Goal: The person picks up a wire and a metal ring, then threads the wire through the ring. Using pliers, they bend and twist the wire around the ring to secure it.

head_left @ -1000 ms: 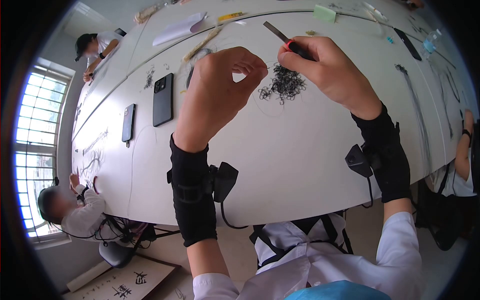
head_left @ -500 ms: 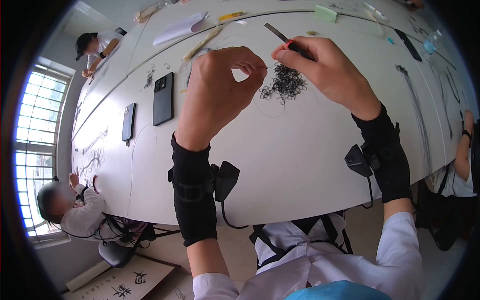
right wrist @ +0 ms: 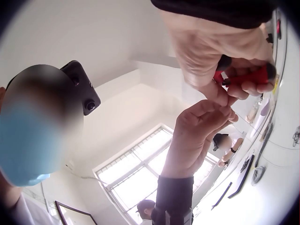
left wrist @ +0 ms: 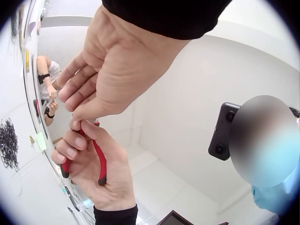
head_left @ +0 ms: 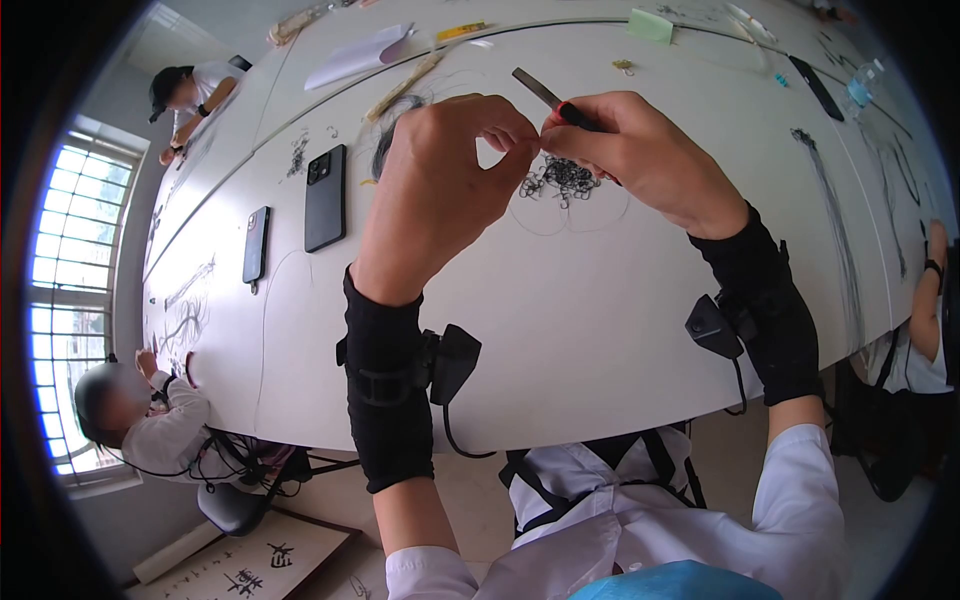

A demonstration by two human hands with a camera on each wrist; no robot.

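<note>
Above the white table [head_left: 600, 300], my left hand [head_left: 518, 150] pinches a thin wire between thumb and forefinger; the piece is too small to see clearly. My right hand [head_left: 562, 128] grips red-handled pliers [head_left: 535, 87], whose metal tip points up and to the left. The two hands' fingertips meet just above a pile of small black rings [head_left: 565, 178]. In the left wrist view the left hand [left wrist: 79, 115] touches the right hand, which curls round the red handles [left wrist: 99, 161]. The right wrist view shows the red handles [right wrist: 248, 75] in the right hand and the left hand [right wrist: 211, 110] below.
Two dark phones [head_left: 325, 198] [head_left: 257, 245] lie on the table to the left. Papers [head_left: 360, 55], a green pad [head_left: 650, 25] and a black bar [head_left: 815, 88] lie at the far side. Black strands [head_left: 830, 200] run along the right. Other people sit around the table.
My right hand has moved left and nearer with the pliers. Its fingertips now meet the left hand's above the ring pile. The left hand has barely shifted.
</note>
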